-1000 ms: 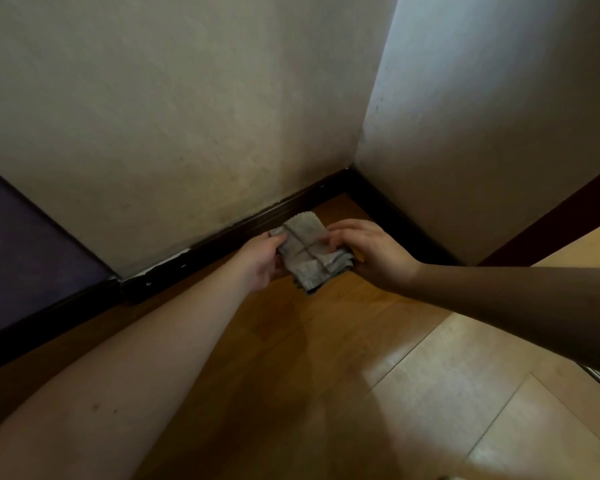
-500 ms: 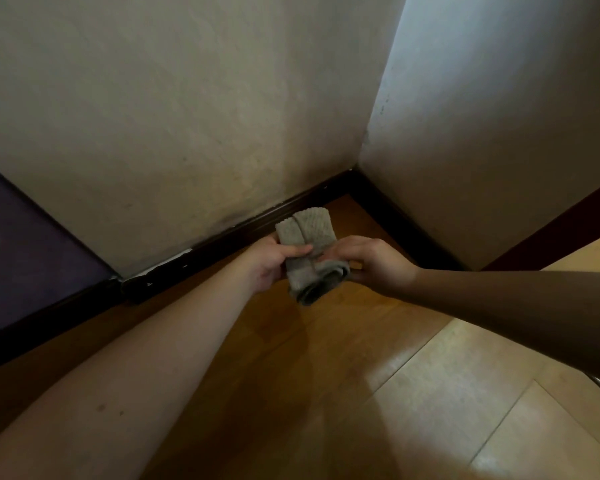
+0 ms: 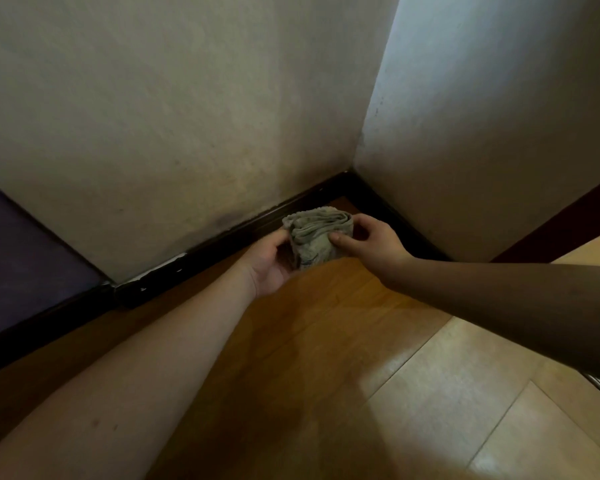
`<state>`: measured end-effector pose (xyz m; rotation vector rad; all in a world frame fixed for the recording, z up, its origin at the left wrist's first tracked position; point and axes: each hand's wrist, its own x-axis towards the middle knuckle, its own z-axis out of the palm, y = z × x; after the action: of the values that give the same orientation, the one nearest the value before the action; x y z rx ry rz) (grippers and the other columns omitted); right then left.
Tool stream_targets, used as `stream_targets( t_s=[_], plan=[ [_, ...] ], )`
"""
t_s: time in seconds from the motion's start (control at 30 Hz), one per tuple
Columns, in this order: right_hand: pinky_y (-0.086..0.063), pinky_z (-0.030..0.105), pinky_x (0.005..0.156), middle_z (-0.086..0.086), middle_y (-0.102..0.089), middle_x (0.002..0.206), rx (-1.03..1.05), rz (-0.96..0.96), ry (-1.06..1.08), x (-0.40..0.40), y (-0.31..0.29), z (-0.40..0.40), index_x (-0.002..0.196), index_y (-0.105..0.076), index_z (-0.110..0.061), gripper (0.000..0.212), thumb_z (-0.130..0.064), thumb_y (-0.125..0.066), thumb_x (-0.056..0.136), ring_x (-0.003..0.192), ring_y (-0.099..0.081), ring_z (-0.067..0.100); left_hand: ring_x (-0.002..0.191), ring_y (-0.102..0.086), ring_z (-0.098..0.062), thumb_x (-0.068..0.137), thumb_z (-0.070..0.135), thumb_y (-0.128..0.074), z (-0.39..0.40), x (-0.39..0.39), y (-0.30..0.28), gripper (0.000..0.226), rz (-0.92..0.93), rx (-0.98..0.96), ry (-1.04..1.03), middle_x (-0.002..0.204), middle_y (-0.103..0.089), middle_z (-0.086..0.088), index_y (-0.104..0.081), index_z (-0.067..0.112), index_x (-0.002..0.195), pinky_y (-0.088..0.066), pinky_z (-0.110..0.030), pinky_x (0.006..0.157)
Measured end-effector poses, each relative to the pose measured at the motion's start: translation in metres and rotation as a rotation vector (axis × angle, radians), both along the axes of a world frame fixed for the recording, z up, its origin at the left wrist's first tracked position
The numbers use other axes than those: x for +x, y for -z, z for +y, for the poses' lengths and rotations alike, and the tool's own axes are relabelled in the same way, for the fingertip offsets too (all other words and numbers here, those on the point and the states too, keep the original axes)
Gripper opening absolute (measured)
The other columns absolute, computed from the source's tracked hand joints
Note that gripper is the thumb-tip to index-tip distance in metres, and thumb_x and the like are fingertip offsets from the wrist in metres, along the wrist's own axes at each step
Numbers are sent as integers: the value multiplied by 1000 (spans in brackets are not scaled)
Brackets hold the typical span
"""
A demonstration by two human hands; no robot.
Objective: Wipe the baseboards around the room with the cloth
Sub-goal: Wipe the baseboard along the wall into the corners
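1. Since a second ago the cloth (image 3: 315,239) goes from a loose, half-open rag to a tight, thick wad, with the stacked fold edges now facing up.
2. Your left hand (image 3: 269,263) cups the wad from below and the left; thumb (image 3: 282,236) curled against its left edge, the other fingers hidden under the fabric.
3. Your right hand (image 3: 369,239) pinches the right end; thumb (image 3: 340,241) pressed on the near face, remaining fingers wrapped over the far side. Both hands have hold of the cloth, neither is open.
4. The cloth hangs in the air just in front of the room corner, above the wooden floor (image 3: 326,323) and near the dark baseboard (image 3: 222,242). You cannot tell whether it touches the board; it looks slightly apart.
5. Reading: the folding looks finished or nearly so, giving you a fresh pad. No wiping contact shows at this corner, so that stretch and the baseboard along the right-hand wall (image 3: 392,216) are likely next.
6. The baseboard shows pale chips near its left end (image 3: 160,268).
7. Writing: a faint bluish mark sits low on the cloth's near face, too blurred to read. No brand or label legible anywhere.
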<state>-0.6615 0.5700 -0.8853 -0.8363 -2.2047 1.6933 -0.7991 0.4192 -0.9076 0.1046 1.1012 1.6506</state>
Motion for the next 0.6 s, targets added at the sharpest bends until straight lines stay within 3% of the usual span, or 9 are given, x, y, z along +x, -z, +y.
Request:
stream_targets(
  t_s=[0.1,0.17,0.23,0.3,0.37,0.43,0.53,0.6],
  plan=[
    [-56,17,70,-11,-74,94,-30,-24,-72,1,-4,6,97,-70,-30,16,-31,-77,82,89,-70,4,114,-66,-26,96,57,-39,-3,-3,-4,54,50,38,117,127,-67,-12,-74,20,116,-57,-38,85],
    [-56,16,69,-12,-75,92,-56,-14,-100,0,-4,8,95,-73,-25,13,-27,-76,83,88,-71,4,120,-62,-24,85,71,-48,-3,-5,-3,65,123,55,180,130,-65,-9,-70,23,123,-54,-37,91],
    [-58,21,71,-8,-75,93,-87,-15,-43,-1,-2,7,96,-73,-23,17,-33,-76,83,87,-72,8,124,-60,-24,72,61,-73,-1,-4,-1,77,201,57,227,134,-63,-8,-57,20,136,-53,-36,96],
    [-60,25,70,-5,-74,93,-96,-31,24,-4,0,7,97,-72,-23,24,-41,-77,81,85,-72,8,121,-62,-22,62,37,-92,3,-3,-1,89,244,0,231,130,-66,-5,-51,20,139,-55,-32,91],
    [-57,21,64,-8,-74,89,-78,-43,64,-6,2,7,95,-71,-23,28,-46,-78,80,81,-71,6,116,-64,-19,62,23,-92,8,-2,-2,83,303,-44,214,125,-68,-2,-52,24,135,-56,-27,84],
    [-57,20,63,-9,-74,88,-106,-41,100,-6,3,7,93,-71,-23,31,-49,-77,79,82,-71,8,106,-68,-14,63,24,-88,13,-1,-4,70,313,-62,166,120,-68,0,-56,29,126,-57,-24,77],
    [-59,26,70,-6,-72,95,-88,-58,106,-5,3,10,96,-68,-24,37,-53,-78,76,88,-71,13,95,-70,-10,81,23,-76,16,1,-5,37,319,-83,81,112,-69,4,-60,34,112,-57,-22,70],
    [-59,31,83,-5,-67,110,-122,-98,78,-6,1,12,110,-62,-28,49,-55,-80,74,99,-67,14,95,-69,-10,91,18,-68,15,0,-6,26,326,-101,42,110,-70,4,-61,31,112,-56,-22,69]
  ],
)
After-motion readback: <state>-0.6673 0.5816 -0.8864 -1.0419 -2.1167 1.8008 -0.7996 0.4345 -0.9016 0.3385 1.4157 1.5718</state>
